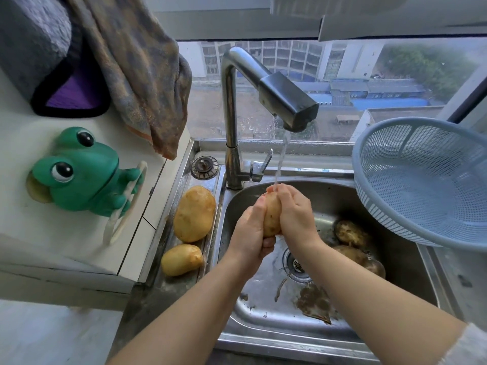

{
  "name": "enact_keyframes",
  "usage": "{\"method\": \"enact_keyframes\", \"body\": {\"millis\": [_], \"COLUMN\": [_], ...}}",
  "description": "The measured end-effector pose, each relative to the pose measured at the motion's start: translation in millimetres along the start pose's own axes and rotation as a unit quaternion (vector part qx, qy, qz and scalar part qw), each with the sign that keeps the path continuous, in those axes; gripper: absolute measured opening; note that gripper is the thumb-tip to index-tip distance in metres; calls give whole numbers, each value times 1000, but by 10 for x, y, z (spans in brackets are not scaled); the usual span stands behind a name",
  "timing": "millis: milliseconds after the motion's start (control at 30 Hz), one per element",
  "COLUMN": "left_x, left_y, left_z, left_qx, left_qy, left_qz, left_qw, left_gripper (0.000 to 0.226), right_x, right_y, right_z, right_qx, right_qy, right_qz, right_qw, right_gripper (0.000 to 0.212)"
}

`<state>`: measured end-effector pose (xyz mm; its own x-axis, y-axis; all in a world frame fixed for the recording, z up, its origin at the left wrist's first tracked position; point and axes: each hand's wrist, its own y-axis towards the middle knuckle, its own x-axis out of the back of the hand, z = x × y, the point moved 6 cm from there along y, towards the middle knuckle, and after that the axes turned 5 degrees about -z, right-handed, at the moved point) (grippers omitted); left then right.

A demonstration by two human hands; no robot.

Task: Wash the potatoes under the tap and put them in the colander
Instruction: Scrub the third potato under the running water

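Both hands hold one potato (271, 216) upright over the steel sink (263, 320), under the stream from the tap (287, 104). My left hand (250, 233) grips its lower left side. My right hand (295, 214) wraps its right side and top. Two clean yellow potatoes (194, 214) (181, 260) lie on the sink's left ledge. Two dirty potatoes (350, 233) (361, 259) lie in the basin at the right, by the drain (296, 264). An empty blue colander (424, 180) sits tilted on the sink's right rim.
Muddy water and dirt lie on the basin floor near the front. A green frog holder (79, 172) sticks to the white counter at left. Towels (142, 83) hang above the counter. A drain plug (204, 167) rests behind the left ledge. A window runs behind the tap.
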<state>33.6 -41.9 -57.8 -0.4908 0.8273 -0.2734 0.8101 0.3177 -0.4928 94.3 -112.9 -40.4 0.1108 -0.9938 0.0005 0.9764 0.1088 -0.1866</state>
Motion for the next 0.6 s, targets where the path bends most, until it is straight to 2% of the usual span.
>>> {"method": "enact_keyframes", "body": {"millis": [67,133,200,300,400,467,600], "left_x": [55,108,113,85,55,79,107], "left_y": [-7,-11,-21,-14,-18,-18,-40], "left_z": [16,66,89,55,46,55,92], "left_qx": [20,74,100,33,-24,10,154], "left_qy": [-9,-41,-47,10,65,35,-119], "left_qz": [-7,-6,6,-7,-14,-9,49], "left_qw": [1000,996,994,999,997,999,980], "left_gripper": [37,42,44,41,40,40,51], "right_x": [-12,-50,-44,-26,-34,-36,-56], "right_y": [-25,-83,-96,-48,0,-13,-119], "right_z": [-10,-43,-79,-63,-99,-103,-81], "right_qx": [-10,9,25,-1,-103,-117,-62], "right_qy": [-11,-48,-74,-44,58,75,64], "right_qz": [25,107,147,112,57,81,217], "right_qw": [1000,993,986,993,991,987,972], "right_gripper": [27,22,25,18,31,32,18]}}
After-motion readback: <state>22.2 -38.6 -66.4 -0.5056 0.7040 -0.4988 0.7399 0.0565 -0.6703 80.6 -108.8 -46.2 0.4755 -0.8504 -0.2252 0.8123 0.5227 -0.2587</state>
